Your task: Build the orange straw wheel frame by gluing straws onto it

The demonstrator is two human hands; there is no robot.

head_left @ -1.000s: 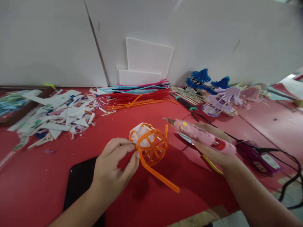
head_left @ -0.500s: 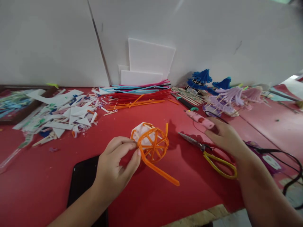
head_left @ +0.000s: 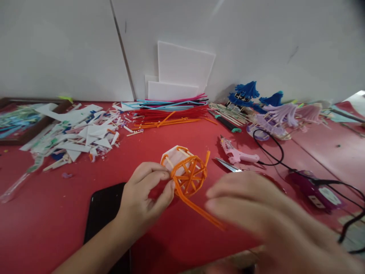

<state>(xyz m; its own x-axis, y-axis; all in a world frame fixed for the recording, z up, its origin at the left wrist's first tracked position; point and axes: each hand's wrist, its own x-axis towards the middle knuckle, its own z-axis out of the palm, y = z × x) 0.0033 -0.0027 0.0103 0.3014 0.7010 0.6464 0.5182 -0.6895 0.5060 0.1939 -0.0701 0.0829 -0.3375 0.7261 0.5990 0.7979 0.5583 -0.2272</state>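
Supervisor: State the edges and the working room.

Technician: The worn near edge of the desk [head_left: 162, 137] runs below the right grip [head_left: 248, 201]. Red surface extends from the orange frame [head_left: 191, 178] back to the bundled stems [head_left: 173, 112]. A black phone [head_left: 104, 207] bounds the area at left; a pink glue gun [head_left: 236, 155] and scissors [head_left: 228, 165] bound it at right.

Supervisor: Frame position and orientation?

Technician: Central, ahead of the person; contact with the desk cannot be determined. The spoked face is turned toward the person, and the axis runs from the white panel [head_left: 177, 155] at upper left to the spokes at lower right. A loose orange strip [head_left: 199, 210] extends down and rightward.

Supervisor: Grip states?

Technician: The left grip [head_left: 144, 190] pinches the frame's left rim between thumb and fingers. The right grip is blurred beside the strip; whether it holds anything cannot be determined.

Supervisor: Changes?

Technician: Half a second ago the right grip carried the glue gun. The gun now lies on the desk, and the right grip covers the scissors' handles. The frame remains held.
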